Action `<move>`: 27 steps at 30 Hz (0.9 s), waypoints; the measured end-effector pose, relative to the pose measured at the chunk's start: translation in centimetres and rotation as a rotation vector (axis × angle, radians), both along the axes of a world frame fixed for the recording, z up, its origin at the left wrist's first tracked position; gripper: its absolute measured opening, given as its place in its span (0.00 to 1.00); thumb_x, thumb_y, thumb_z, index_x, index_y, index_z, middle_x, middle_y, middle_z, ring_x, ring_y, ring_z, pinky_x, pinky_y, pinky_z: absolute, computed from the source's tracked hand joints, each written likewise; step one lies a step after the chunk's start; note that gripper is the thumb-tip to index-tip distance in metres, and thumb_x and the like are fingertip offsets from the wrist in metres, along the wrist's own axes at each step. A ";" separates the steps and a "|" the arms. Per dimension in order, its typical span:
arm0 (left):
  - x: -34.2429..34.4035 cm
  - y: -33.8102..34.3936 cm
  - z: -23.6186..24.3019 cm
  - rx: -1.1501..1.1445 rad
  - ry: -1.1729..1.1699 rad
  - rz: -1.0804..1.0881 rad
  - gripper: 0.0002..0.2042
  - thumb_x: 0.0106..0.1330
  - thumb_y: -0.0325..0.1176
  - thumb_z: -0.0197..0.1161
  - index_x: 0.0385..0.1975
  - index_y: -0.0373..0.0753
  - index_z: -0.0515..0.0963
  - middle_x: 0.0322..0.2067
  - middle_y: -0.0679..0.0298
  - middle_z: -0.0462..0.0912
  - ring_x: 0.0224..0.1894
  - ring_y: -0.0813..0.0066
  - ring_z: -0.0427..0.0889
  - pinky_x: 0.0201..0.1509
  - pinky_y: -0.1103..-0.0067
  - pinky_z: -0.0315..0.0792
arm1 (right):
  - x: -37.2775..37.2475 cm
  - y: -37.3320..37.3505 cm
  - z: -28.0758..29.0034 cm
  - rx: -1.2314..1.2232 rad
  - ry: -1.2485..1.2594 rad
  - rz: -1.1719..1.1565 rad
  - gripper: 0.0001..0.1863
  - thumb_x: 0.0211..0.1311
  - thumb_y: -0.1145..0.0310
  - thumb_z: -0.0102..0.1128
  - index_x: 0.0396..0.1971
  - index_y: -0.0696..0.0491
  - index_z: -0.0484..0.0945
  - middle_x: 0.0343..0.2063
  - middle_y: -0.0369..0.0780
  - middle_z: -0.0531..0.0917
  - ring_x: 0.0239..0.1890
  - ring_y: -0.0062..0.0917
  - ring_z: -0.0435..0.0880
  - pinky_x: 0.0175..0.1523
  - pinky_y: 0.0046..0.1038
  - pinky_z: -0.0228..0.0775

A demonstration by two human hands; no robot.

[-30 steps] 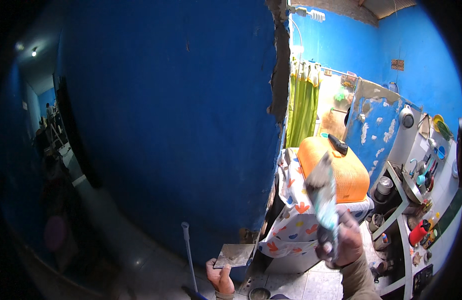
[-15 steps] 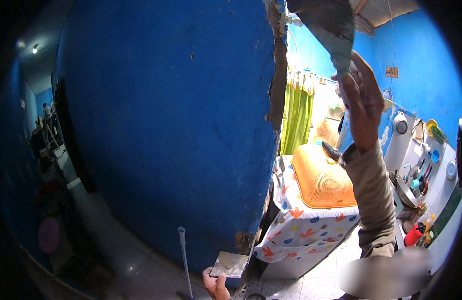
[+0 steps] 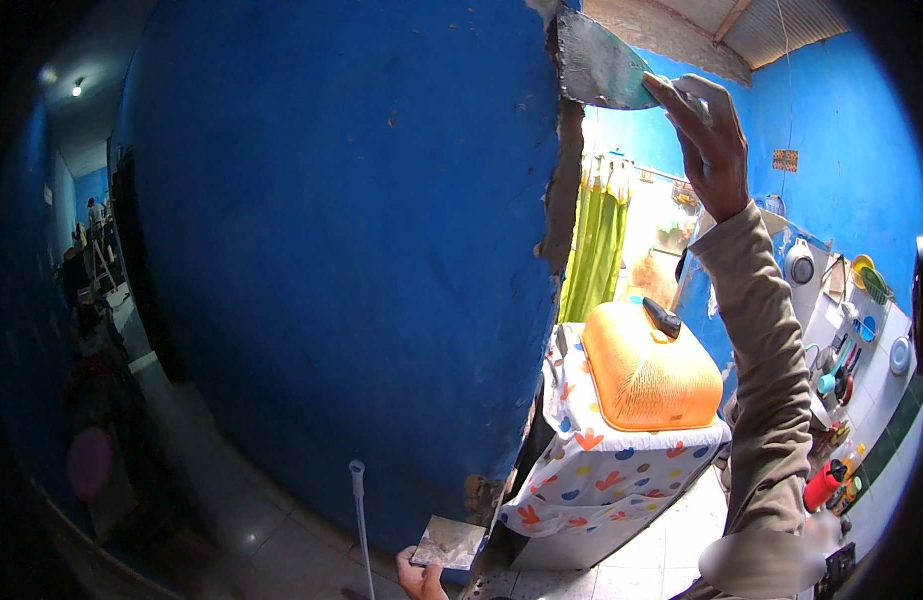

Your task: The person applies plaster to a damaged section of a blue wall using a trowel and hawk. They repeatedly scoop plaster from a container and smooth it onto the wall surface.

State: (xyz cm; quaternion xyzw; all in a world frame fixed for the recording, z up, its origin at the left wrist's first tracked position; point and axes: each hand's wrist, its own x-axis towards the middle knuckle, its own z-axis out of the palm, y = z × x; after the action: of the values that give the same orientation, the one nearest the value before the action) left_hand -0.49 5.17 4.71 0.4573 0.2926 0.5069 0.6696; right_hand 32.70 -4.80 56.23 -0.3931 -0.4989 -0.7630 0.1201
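Note:
Raised high on the right, my right hand (image 3: pixel 707 145) grips a putty knife (image 3: pixel 604 62), its wide, stained blade against the broken plaster edge (image 3: pixel 565 188) at the end of the blue wall (image 3: pixel 342 240). Low in the centre, my left hand (image 3: pixel 422 572) holds a square slab (image 3: pixel 449 543) with grey residue on it, beside the lower part of that wall edge.
A cloth-covered appliance (image 3: pixel 607 483) bearing an orange cover (image 3: pixel 647 375) stands beside the wall. A long pale handle (image 3: pixel 363 520) rises below. Behind are a green curtain (image 3: pixel 600 235) and hanging kitchenware (image 3: pixel 867 285); a dim corridor (image 3: pixel 97 280) lies left, a person far along it.
My right hand has risen with the putty knife, then moved the blade left onto the upper wall edge. My left hand and slab sit slightly lower in the picture.

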 end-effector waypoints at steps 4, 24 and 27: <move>0.4 0.0 0.3 0.013 0.010 -0.003 0.17 0.58 0.31 0.61 0.47 0.32 0.72 0.40 0.60 0.79 0.42 0.70 0.77 0.51 0.75 0.71 | 0.8 -0.8 1.5 0.027 -0.093 -0.129 0.34 0.56 0.81 0.60 0.60 0.31 0.74 0.44 0.38 0.77 0.47 0.31 0.78 0.51 0.32 0.74; -0.1 0.5 -0.5 -0.022 -0.007 0.032 0.18 0.57 0.30 0.59 0.48 0.31 0.71 0.41 0.60 0.78 0.43 0.70 0.76 0.51 0.75 0.70 | -0.9 -5.0 0.9 0.082 -0.094 -0.160 0.27 0.61 0.77 0.58 0.58 0.32 0.77 0.46 0.36 0.77 0.46 0.29 0.78 0.48 0.31 0.71; 0.1 0.4 -0.2 -0.013 -0.007 0.014 0.18 0.58 0.31 0.59 0.48 0.32 0.71 0.41 0.60 0.77 0.43 0.70 0.76 0.52 0.75 0.70 | -1.4 -4.4 2.0 0.121 -0.176 -0.176 0.26 0.62 0.75 0.58 0.57 0.32 0.77 0.45 0.36 0.78 0.47 0.29 0.78 0.47 0.31 0.70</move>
State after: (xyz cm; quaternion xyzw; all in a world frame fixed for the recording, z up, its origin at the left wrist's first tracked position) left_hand -0.40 5.54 4.52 0.4488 0.2968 0.5114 0.6700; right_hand 31.32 -9.25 58.20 -0.3591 -0.4240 -0.8308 0.0319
